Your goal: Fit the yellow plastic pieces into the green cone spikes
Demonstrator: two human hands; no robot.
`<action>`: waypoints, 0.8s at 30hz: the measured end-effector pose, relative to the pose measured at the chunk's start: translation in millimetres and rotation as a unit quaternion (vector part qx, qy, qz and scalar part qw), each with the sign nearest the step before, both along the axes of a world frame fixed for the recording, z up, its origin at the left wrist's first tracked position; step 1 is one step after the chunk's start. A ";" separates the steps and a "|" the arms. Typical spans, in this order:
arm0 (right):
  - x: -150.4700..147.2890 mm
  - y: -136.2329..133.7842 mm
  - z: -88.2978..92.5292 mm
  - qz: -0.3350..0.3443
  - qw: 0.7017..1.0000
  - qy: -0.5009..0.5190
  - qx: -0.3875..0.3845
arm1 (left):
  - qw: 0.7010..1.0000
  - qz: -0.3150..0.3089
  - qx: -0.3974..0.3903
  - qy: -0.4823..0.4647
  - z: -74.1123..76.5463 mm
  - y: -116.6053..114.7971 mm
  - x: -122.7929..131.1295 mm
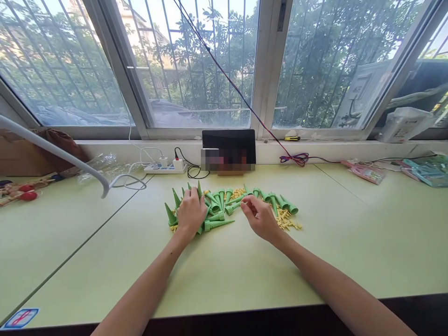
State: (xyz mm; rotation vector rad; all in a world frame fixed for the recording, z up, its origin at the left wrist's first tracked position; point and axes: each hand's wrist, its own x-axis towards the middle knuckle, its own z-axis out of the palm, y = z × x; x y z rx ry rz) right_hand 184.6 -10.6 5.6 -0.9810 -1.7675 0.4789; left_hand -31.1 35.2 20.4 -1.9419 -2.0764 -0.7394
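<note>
My left hand (191,212) is over the left end of a pile of green plastic spikes, its fingers curled around one upright green spike (199,188). More cone-shaped spikes stand point-up beside it, such as the spike (170,214) at the left edge. My right hand (261,218) is raised at the middle right of the pile, thumb and fingertips pinched together. Whatever is in that pinch is too small to make out. A green spike (231,208) lies just left of its fingertips. Small yellow branched pieces (287,220) are heaped right of this hand, with others among the spikes.
Behind the pile a dark tablet (228,147) leans by the window sill. A white power strip (164,168) with cables is left of it. A white curved tube (56,151) crosses the left side. Bagged items (364,171) lie far right, and red balls (28,196) far left.
</note>
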 end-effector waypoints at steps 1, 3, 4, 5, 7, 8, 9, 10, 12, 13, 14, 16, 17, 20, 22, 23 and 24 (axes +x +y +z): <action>0.1 0.4 -0.3 -0.001 1.000 -0.001 0.000 | 1.000 0.002 -0.005 0.002 -1.2 0.3 0.0; 0.1 1.1 -0.6 -0.001 1.000 -0.004 0.001 | 1.000 0.001 -0.007 0.005 -2.8 0.6 -0.1; 0.1 1.3 -0.6 -0.001 1.000 -0.006 0.002 | 1.000 -0.001 -0.007 0.006 -3.0 0.7 -0.2; 0.1 1.5 -0.6 -0.001 1.000 -0.007 0.003 | 1.000 -0.002 -0.007 0.006 -3.0 0.6 -0.3; 0.0 1.5 -0.4 0.001 1.000 -0.011 0.005 | 1.000 -0.004 -0.010 0.004 -2.1 0.3 -0.4; 0.0 1.5 -0.2 0.002 1.000 -0.012 0.006 | 1.000 -0.005 -0.013 0.003 -1.5 -0.1 -0.5; 0.0 1.4 0.0 0.002 1.000 -0.014 0.007 | 1.000 -0.006 -0.016 0.001 -0.9 -0.5 -0.5; 0.0 1.3 0.2 0.003 1.000 -0.016 0.008 | 1.000 -0.007 -0.017 -0.001 -0.3 -1.0 -0.4; 0.2 1.2 0.4 0.001 1.000 -0.020 0.008 | 1.000 -0.010 -0.018 -0.006 0.7 -1.9 -0.1; 0.3 1.2 0.5 -0.001 1.000 -0.022 0.008 | 1.000 -0.012 -0.018 -0.009 1.1 -2.3 0.0; 0.3 1.3 0.6 -0.002 1.000 -0.024 0.009 | 1.000 -0.014 -0.017 -0.012 1.4 -2.6 0.2; 0.4 1.4 0.7 -0.003 1.000 -0.027 0.011 | 1.000 -0.017 -0.011 -0.017 2.0 -2.8 0.4; 0.4 1.4 0.9 -0.002 1.000 -0.027 0.012 | 1.000 -0.018 -0.005 -0.019 2.2 -2.7 0.3; 0.4 1.1 1.5 0.005 1.000 -0.028 0.012 | 0.999 -0.024 0.004 -0.028 2.3 -1.9 -0.6; 0.4 0.9 1.8 0.009 0.999 -0.029 0.013 | 0.999 -0.029 -0.006 -0.032 1.9 -1.5 -1.4; 0.4 0.8 1.9 0.009 0.999 -0.029 0.014 | 0.999 -0.030 -0.013 -0.033 1.6 -1.4 -1.6; 0.4 0.8 1.8 0.010 0.999 -0.030 0.016 | 0.999 -0.030 -0.019 -0.034 1.5 -1.6 -1.6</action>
